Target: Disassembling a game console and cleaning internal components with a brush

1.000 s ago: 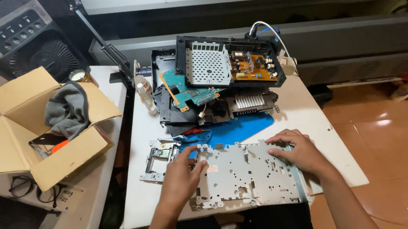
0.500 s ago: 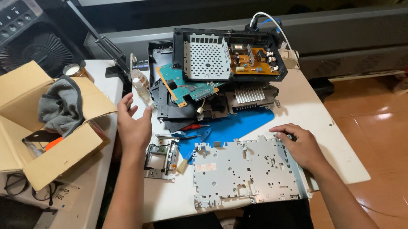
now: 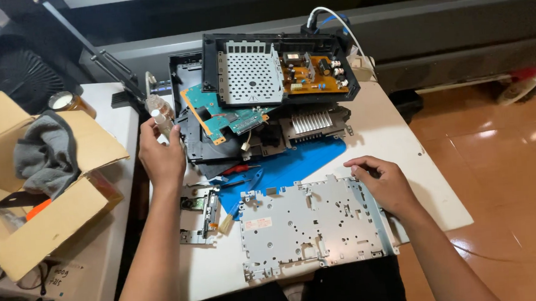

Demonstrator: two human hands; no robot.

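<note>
The left hand (image 3: 161,156) has left the metal plate (image 3: 313,225) and now closes round what looks like a small clear bottle (image 3: 160,115), left of the plate; the right hand (image 3: 386,183) rests loosely curled, fingers empty, on the plate's right edge

One head-worn camera looks steeply down, close over the white table (image 3: 403,136), facing the wall behind
</note>
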